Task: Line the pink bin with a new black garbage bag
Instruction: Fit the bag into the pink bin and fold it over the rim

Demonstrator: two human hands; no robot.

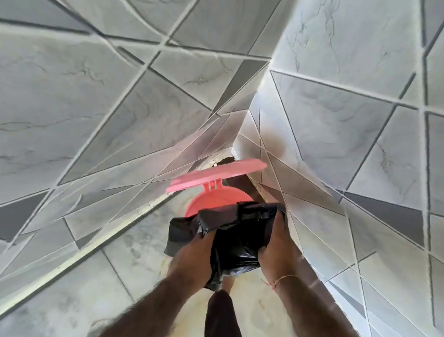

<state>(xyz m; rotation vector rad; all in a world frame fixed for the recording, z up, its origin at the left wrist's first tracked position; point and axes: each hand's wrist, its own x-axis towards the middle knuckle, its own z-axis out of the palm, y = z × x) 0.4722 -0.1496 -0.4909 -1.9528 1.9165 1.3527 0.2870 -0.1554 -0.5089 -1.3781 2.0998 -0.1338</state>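
Note:
The pink bin (207,201) stands on the floor in the corner where two tiled walls meet. Its pink lid (215,173) is raised and leans back toward the corner. A crumpled black garbage bag (236,238) hangs over the near part of the bin's mouth and hides most of the rim. My left hand (195,254) grips the bag's left side. My right hand (278,247) grips its right side, close to the right wall. A thin thread band circles my right wrist.
Grey patterned tile walls (87,104) close in on the left and right (363,153). The tiled floor (127,280) runs below, stained near the bin. My leg in dark cloth (222,322) and a foot show between my forearms.

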